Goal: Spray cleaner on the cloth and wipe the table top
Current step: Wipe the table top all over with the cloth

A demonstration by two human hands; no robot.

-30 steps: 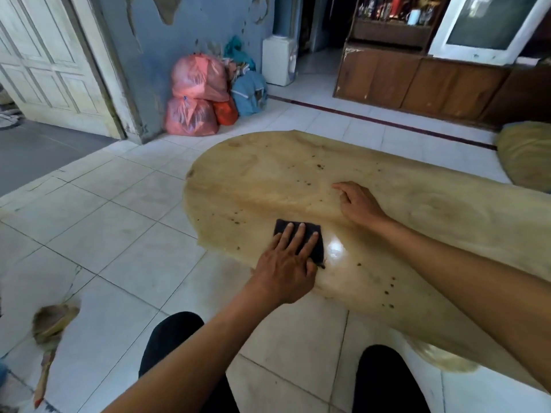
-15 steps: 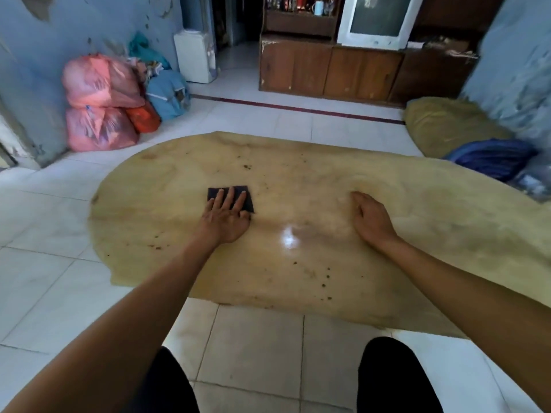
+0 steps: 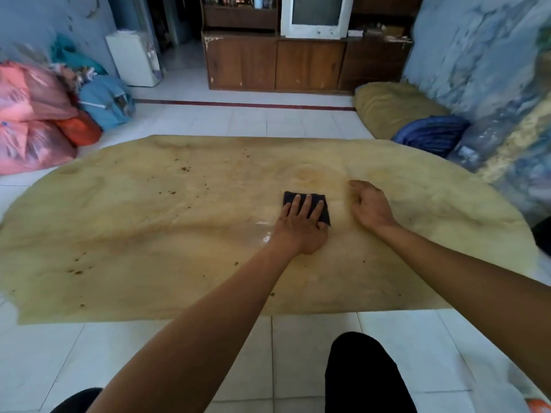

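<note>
The low tan table top (image 3: 149, 234), rounded at its ends, spans the middle of the frame over white floor tiles (image 3: 208, 368). Dark specks dot its left half. Right of centre lie a dark cloth (image 3: 325, 208) under the left hand (image 3: 301, 228), and the right hand (image 3: 371, 207) beside it.

There is one view only, from the camera on my head, looking forward and down over my outstretched arms at the low table top (image 3: 149, 234), which fills the middle of the frame close below me. My knees sit at the bottom edge, and my left hand (image 3: 301, 228) and right hand (image 3: 371, 208) lie near the centre. The wide lens also reaches the wooden cabinet (image 3: 277, 64) against the far wall, bending the room's edges.
</note>
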